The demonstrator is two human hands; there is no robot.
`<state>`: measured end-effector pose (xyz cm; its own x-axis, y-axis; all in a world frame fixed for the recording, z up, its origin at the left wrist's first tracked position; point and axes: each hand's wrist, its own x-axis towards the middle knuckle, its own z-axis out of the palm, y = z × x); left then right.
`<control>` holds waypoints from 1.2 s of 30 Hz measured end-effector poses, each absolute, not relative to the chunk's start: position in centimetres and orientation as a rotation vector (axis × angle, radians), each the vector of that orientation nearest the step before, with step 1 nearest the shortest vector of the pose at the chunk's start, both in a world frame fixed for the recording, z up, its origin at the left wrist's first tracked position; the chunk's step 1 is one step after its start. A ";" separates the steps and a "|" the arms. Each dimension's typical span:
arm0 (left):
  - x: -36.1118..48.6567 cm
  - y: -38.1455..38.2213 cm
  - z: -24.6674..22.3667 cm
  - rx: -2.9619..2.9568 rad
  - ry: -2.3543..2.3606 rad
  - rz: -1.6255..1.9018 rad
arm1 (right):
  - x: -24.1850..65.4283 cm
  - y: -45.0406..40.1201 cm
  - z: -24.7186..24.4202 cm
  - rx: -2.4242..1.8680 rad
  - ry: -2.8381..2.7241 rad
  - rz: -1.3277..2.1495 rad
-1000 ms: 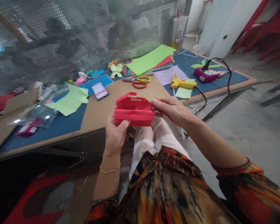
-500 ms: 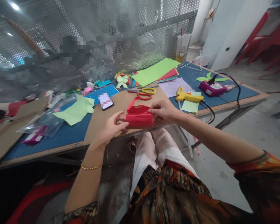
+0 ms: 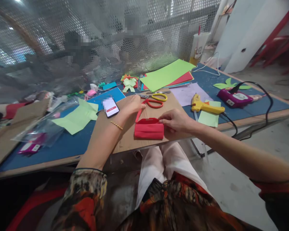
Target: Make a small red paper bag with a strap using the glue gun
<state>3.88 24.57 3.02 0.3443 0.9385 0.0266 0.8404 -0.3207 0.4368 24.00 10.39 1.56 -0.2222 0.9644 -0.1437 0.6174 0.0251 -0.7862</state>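
Note:
A small folded red paper purse (image 3: 149,131) lies on the brown cardboard near the table's front edge, its flap raised at the back. My right hand (image 3: 174,121) pinches the purse at its upper right corner. From its left end a narrow red strap (image 3: 139,115) rises, and my left hand (image 3: 135,103) closes on the upper end of it, the fingers partly hidden by the back of the hand. Just beyond the left fingertips are scissors with red handles (image 3: 154,103); another pair with yellow handles (image 3: 160,97) lies behind them.
A phone (image 3: 112,108) lies left of my left wrist. To the right are a yellow glue gun (image 3: 207,106) and a purple power socket (image 3: 234,97) with a black cable. Green sheets (image 3: 168,75) are stacked at the back, before a perforated metal screen (image 3: 149,38).
My left hand has left the purse's left end and moved up and away to the strap. The purse now rests flat on the cardboard; my right hand stays at its corner.

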 end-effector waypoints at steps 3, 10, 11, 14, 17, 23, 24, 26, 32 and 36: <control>4.5 25.4 1.6 2.325 1.625 0.435 | 25.1 9.7 1.7 -1.633 -1.917 0.873; 4.3 24.9 0.9 2.337 1.564 0.575 | 32.6 7.3 2.9 -1.598 -1.773 -0.008; 4.4 24.6 1.0 2.348 1.539 0.609 | 33.8 7.1 3.0 -1.662 -1.701 -0.155; 4.4 23.8 1.1 2.468 1.446 0.789 | 36.3 6.3 2.8 -1.871 -1.679 -0.420; 4.1 23.4 0.9 2.601 1.281 0.949 | 36.9 6.0 2.1 -2.031 -1.933 -0.480; 3.7 23.8 0.7 3.067 0.808 1.159 | 35.1 6.9 1.8 -2.346 -2.158 -0.378; 3.7 23.9 0.7 3.145 0.748 1.187 | 34.9 7.1 1.9 -2.377 -2.144 -0.362; 3.6 23.7 0.9 3.264 0.656 1.224 | 34.5 7.4 2.2 -2.432 -2.100 -0.342; 3.2 22.9 1.6 3.297 0.523 1.257 | 34.9 7.5 1.8 -2.549 -2.034 -0.328; 3.1 22.4 1.8 3.297 0.507 1.198 | 36.8 7.8 0.2 -2.329 -2.129 -0.512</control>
